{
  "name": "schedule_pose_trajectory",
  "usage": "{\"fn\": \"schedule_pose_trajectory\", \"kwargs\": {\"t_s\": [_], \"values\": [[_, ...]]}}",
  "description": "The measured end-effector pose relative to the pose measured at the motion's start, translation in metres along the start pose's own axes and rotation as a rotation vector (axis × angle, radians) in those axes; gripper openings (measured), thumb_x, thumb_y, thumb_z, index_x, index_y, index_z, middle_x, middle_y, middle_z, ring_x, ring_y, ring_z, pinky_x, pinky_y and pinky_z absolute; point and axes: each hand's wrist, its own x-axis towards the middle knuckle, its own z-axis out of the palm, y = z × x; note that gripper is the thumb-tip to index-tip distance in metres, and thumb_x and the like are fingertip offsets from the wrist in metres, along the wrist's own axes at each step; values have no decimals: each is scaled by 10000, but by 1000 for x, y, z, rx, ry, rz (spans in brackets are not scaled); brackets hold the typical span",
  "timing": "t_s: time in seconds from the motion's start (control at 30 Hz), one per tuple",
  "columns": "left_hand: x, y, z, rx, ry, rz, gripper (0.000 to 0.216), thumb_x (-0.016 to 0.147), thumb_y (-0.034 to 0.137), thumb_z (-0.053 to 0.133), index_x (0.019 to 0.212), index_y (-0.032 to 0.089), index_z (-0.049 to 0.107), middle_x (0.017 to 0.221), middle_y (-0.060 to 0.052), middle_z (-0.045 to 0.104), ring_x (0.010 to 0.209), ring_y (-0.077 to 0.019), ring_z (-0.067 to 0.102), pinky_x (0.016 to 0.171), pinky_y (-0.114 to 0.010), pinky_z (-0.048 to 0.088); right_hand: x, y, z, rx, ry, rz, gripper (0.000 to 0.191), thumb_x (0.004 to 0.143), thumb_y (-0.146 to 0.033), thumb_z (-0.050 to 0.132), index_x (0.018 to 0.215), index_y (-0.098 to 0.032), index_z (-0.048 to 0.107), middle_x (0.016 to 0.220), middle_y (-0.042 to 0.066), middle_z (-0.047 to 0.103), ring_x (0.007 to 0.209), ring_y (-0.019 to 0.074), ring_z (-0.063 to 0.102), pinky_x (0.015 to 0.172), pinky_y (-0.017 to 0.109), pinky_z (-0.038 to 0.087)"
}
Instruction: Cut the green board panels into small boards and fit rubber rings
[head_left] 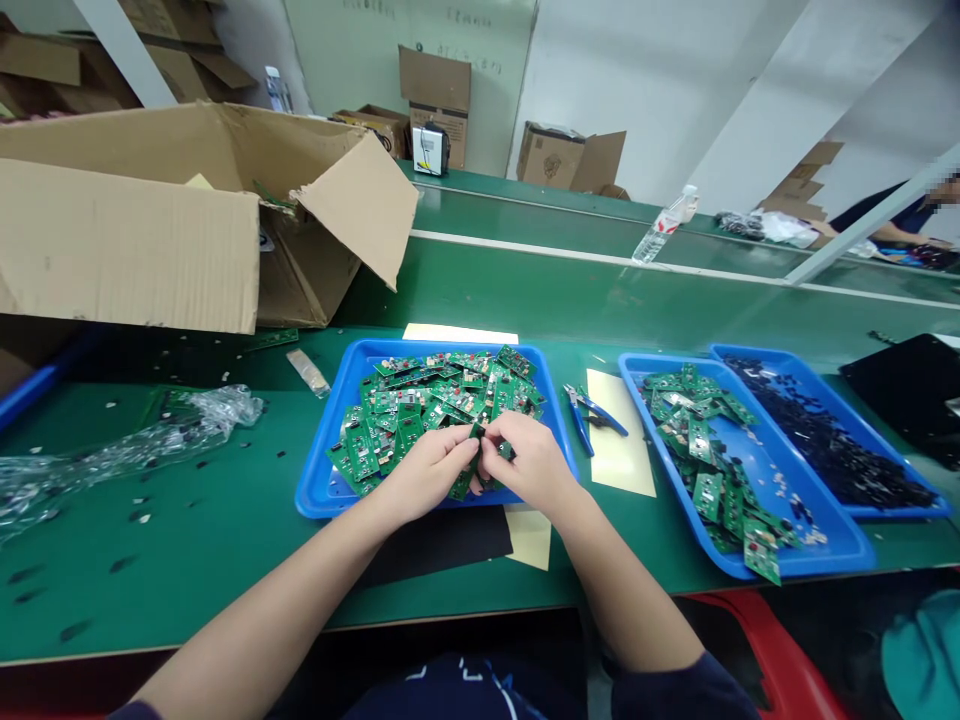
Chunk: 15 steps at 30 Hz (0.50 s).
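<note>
Both hands meet over the front of a blue tray (313, 478) heaped with green circuit boards (427, 395). My left hand (431, 468) is closed, thumb and fingers pinching a small green circuit board (475, 434) held up above the pile. My right hand (529, 455) is closed too, its fingertips pressed at the same board, where a small dark part shows between the fingers. What exactly the right fingertips grip is hidden. Blue-handled cutters (592, 415) lie just right of the tray, partly on a cream paper sheet (622, 455).
On the right stand another blue tray (832, 550) with circuit boards and a third tray (892, 512) with small black parts. A big open cardboard box (127, 245) and crumpled plastic wrap (187, 430) are on the left. A water bottle (664, 228) stands on the ledge behind.
</note>
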Motion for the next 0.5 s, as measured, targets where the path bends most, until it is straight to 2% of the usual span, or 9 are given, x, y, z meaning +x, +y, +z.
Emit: {"fn": "schedule_pose_trajectory", "kwargs": {"t_s": [0.17,0.3,0.4,0.5], "values": [[-1,-1,2,130,61,63,308,852,269,389,588,176,516,567,13,601,588,-135,583,627,-242,444,-1,-1,2,-36,31,-12,173,797,-194,439,625,-216,444,600,15,536,584,147,506,565,263,407],[-2,-2,5,150,125,35,346,874,303,366,566,182,468,501,41,517,425,-102,510,520,-234,418,-2,-2,1,-26,39,77,157,795,-215,460,639,-216,443,608,10,543,579,144,521,568,270,416],[-2,-1,5,105,144,30,361,888,328,358,571,182,451,499,47,493,381,-88,488,481,-228,416,-3,-2,-2,101,66,220,94,785,-275,529,760,-214,463,624,-14,541,565,137,546,560,266,447],[-2,0,3,39,155,58,370,897,359,359,594,176,465,525,37,522,392,-91,519,492,-229,439,-4,0,-5,229,102,254,231,777,-316,577,957,-213,476,684,-13,573,623,148,588,611,283,496]]}}
